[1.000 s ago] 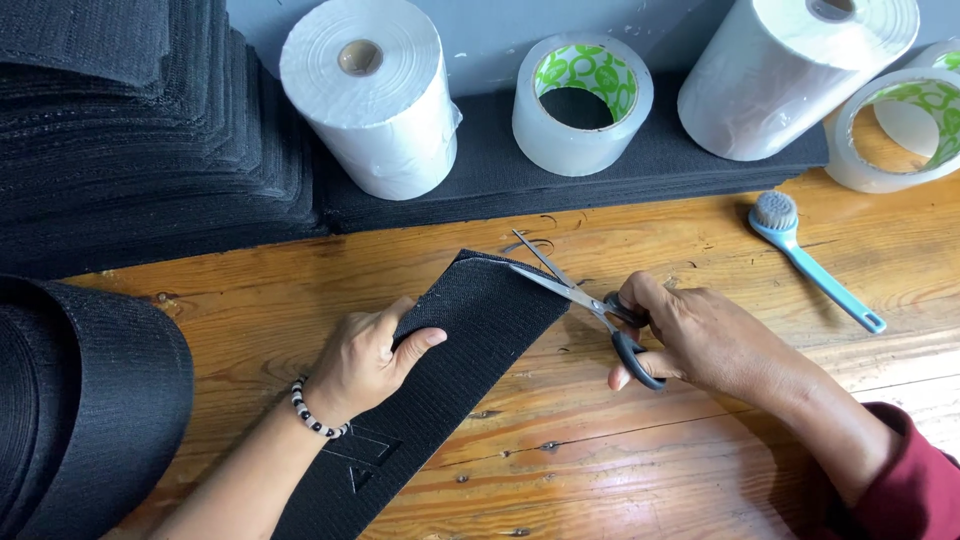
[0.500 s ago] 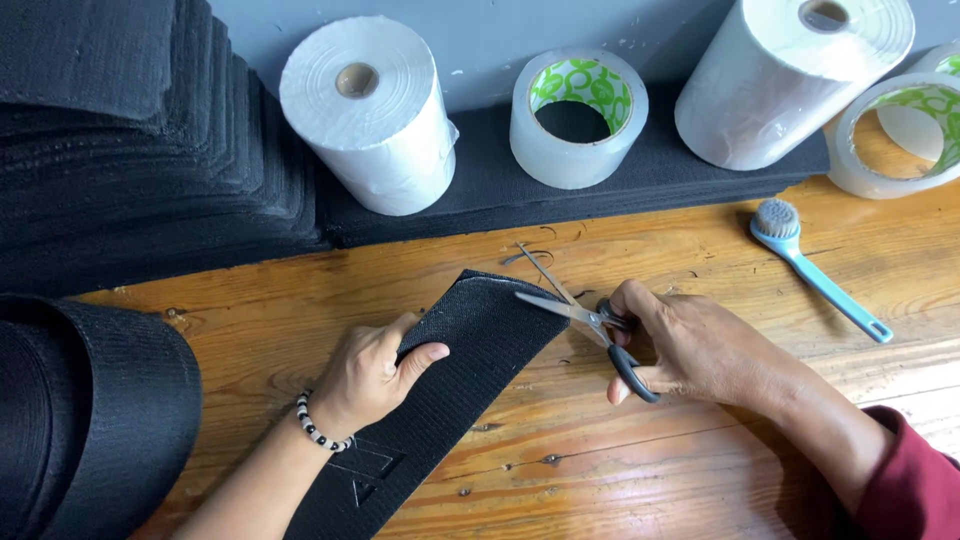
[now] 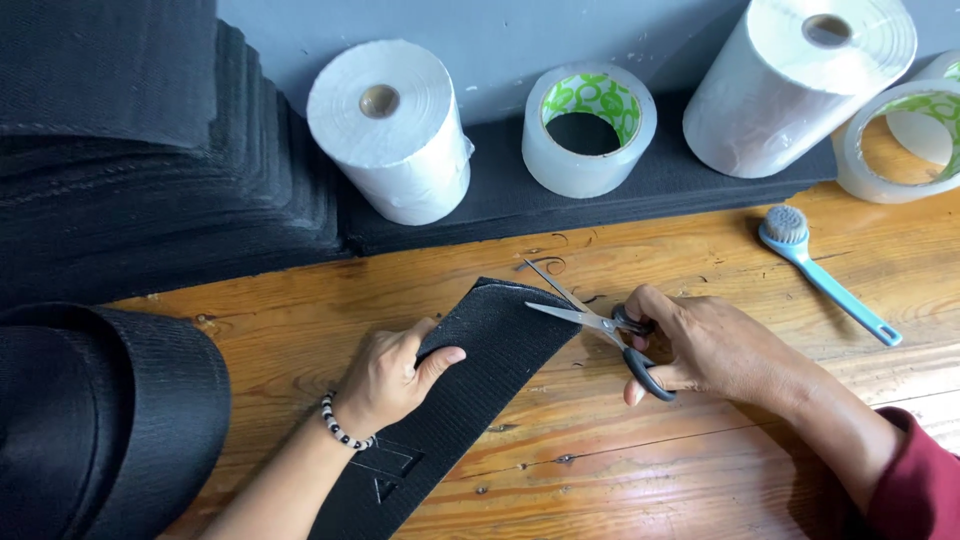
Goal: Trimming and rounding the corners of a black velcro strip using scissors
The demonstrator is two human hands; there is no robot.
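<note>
A black woven strip (image 3: 470, 380) lies diagonally across the wooden table (image 3: 700, 470). My left hand (image 3: 392, 375), with a beaded bracelet at the wrist, presses on the strip's left edge, thumb on top. My right hand (image 3: 715, 345) grips black-handled scissors (image 3: 590, 322). Their blades are parted, and the lower blade touches the strip's right edge near its far end.
A big black roll (image 3: 95, 420) sits at the left, with stacked black material (image 3: 150, 170) behind it. Two white paper rolls (image 3: 395, 130) (image 3: 800, 85) and two clear tape rolls (image 3: 590, 130) (image 3: 900, 140) stand at the back. A blue brush (image 3: 825, 275) lies at the right.
My right hand has brought the scissors left and nearer, up to the strip's right edge, blades still parted. My left hand has stayed on the strip.
</note>
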